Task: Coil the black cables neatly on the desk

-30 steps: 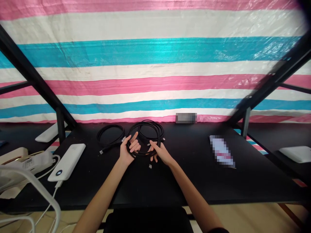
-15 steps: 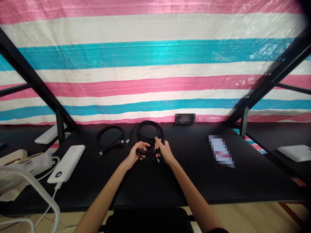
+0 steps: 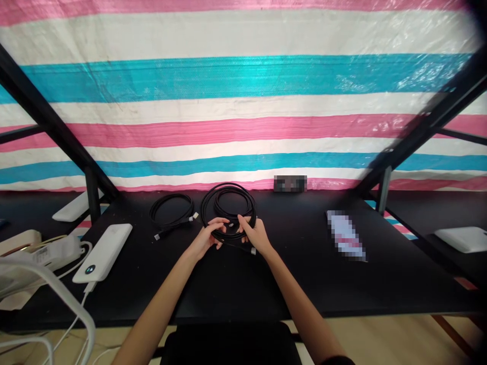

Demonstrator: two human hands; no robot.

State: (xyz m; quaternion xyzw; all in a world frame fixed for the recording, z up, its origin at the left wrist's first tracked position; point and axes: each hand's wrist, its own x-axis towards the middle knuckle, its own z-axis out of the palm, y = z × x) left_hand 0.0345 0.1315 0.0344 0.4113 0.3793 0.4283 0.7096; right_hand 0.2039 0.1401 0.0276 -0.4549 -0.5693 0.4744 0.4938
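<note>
Both our left hand point(image 3: 207, 238) and right hand point(image 3: 255, 236) are gripping the near edge of a black cable coil point(image 3: 228, 200) on the worktop point(image 3: 304, 274).

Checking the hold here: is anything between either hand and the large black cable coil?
Nothing visible. The left hand and the right hand both grip the near edge of the large black cable coil, fingers directly on its strands. The smaller cable coil lies apart to the left on the black table.
</note>
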